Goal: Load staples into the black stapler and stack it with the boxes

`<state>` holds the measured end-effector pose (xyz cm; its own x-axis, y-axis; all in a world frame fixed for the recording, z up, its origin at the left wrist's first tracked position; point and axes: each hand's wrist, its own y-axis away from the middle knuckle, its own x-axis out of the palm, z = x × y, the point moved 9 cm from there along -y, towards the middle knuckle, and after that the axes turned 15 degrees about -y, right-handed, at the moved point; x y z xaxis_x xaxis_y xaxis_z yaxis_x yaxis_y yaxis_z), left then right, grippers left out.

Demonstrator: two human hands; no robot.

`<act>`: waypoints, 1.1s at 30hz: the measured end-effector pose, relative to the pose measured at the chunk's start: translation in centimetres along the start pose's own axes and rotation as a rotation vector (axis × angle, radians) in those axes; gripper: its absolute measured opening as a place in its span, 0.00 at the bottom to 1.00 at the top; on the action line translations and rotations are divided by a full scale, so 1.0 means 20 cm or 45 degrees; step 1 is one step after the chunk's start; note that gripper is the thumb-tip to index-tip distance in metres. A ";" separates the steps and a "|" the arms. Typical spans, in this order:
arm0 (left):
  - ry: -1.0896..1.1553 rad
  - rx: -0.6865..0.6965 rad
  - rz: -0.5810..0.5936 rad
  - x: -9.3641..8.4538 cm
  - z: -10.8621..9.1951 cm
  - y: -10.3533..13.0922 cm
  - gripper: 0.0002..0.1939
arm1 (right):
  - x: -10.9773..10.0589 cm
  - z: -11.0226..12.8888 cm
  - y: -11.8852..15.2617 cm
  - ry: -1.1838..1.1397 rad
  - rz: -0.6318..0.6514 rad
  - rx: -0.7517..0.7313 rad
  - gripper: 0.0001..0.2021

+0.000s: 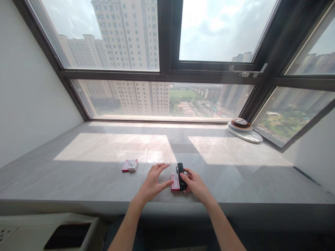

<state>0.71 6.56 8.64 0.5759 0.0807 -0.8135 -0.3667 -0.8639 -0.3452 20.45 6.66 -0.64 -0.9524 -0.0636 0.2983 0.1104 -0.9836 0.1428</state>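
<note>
Head view: wide grey stone window ledge [104, 167], sunlit in patches, below a dark-framed bay window [167, 69] facing high-rise blocks; white wall at left. Near the front edge, black stapler [180, 174] lying flat, right hand [195, 184] with its grip closed on it. Red-and-white box [175, 182] touching the stapler's left side, left hand [153, 183] spread, fingertips on the box. Second small box [130, 165] apart to the left. Stacked plates [243, 129] in the far right corner.

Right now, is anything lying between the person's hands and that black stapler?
Nothing visible. The right hand already touches the black stapler, and the left hand has fingertips on the red box beside it.
</note>
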 end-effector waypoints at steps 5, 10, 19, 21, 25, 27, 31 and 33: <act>-0.399 -0.539 -0.353 -0.41 0.62 0.08 0.23 | 0.00 0.00 0.00 -0.013 -0.010 0.008 0.32; -0.483 -0.604 -0.003 -0.41 1.03 0.21 0.31 | -0.01 0.00 0.01 -0.016 -0.018 0.022 0.31; -0.234 -0.465 0.123 -0.36 0.67 0.39 0.29 | -0.03 -0.04 -0.02 0.011 -0.021 0.042 0.33; -0.120 -0.352 0.124 -0.29 0.43 0.31 0.26 | -0.02 -0.04 -0.02 0.010 -0.017 0.032 0.33; 0.036 -0.104 0.112 -0.08 -0.01 0.10 0.26 | -0.01 -0.03 -0.01 0.017 -0.013 0.016 0.32; 0.093 -0.032 0.168 0.04 -0.12 0.03 0.29 | -0.01 -0.02 -0.01 0.019 -0.009 0.002 0.32; 0.197 -0.039 0.293 0.19 -0.14 -0.03 0.34 | -0.01 -0.01 -0.01 0.045 -0.001 -0.023 0.32; 0.224 -0.051 0.311 0.22 -0.12 -0.03 0.35 | 0.00 0.00 0.00 0.074 0.001 -0.031 0.31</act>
<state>5.15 6.29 6.45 0.5931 -0.2162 -0.7756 -0.4827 -0.8665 -0.1275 20.41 6.71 -0.64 -0.9672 -0.0737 0.2429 0.1051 -0.9873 0.1191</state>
